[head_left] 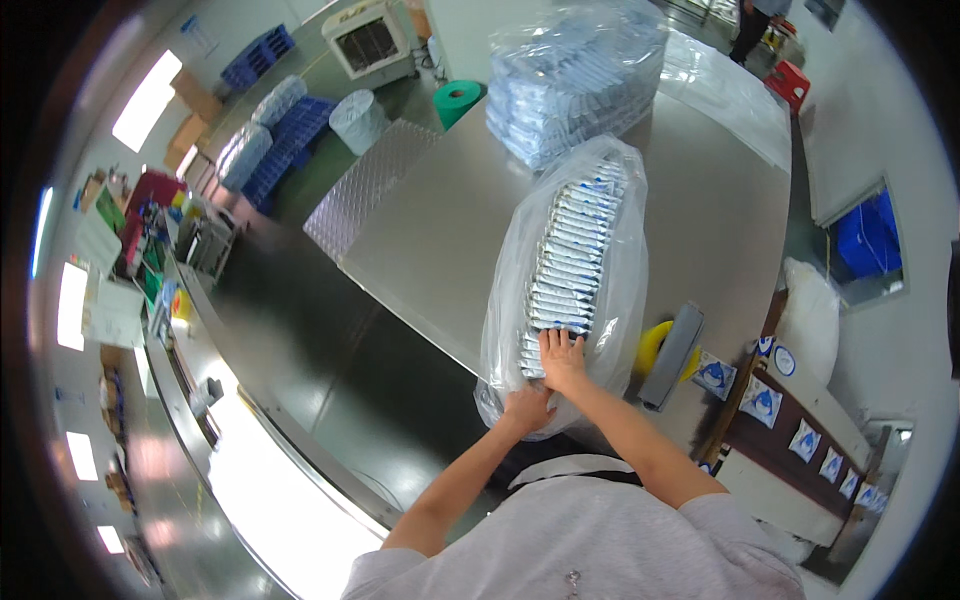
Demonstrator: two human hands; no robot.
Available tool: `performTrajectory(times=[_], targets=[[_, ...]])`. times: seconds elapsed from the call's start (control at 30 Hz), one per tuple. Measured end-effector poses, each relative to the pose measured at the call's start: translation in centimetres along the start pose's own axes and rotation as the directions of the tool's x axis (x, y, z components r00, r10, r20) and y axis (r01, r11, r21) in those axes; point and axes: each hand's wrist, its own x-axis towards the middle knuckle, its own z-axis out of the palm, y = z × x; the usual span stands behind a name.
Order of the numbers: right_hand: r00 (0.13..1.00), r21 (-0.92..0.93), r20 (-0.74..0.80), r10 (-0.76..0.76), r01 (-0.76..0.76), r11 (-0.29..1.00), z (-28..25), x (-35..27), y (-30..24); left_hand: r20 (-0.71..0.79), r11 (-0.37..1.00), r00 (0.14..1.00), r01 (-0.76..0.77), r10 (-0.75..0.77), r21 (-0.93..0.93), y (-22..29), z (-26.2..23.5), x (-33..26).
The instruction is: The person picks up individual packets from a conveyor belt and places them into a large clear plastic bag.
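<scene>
A large clear plastic bag point(505, 300) lies lengthwise on the metal table in front of me. Inside it, a long row of small white-and-blue packets point(570, 255) stands pressed face to face. My right hand point(564, 358) rests over the near end of that row, its fingers stretched out across the packets. Closer to my body, my left hand point(528, 408) is closed on the bag's near end, where the loose plastic bunches up. Its fingertips are partly hidden.
A grey-and-yellow tool point(672, 357) lies right of the bag. Beyond the bag sits a big plastic-wrapped stack of packets point(575, 85). A conveyor point(785, 430) carrying single packets is at my right; a green roll point(457, 100) stands past the metal table point(430, 230).
</scene>
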Motion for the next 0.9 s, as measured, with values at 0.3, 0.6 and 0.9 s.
performTrajectory(times=[0.3, 0.6, 0.9], targets=[[0.973, 0.553, 0.222, 0.060, -0.176, 0.814, 4.8, -3.1, 8.5, 0.003, 0.999, 1.000, -0.022, 0.022, 0.025, -1.4, 0.0, 0.5], [0.847, -0.123, 0.491, -0.206, 0.301, 0.946, -3.1, -7.7, 8.3, -0.051, 0.997, 0.996, -0.079, 0.080, 0.007, -3.0, -1.2, 1.7], [0.942, -0.074, 0.331, 0.057, -0.034, 0.997, -3.7, -10.6, 11.5, -0.243, 0.878, 0.852, -0.403, 0.463, 0.260, 2.8, -5.1, 3.5]])
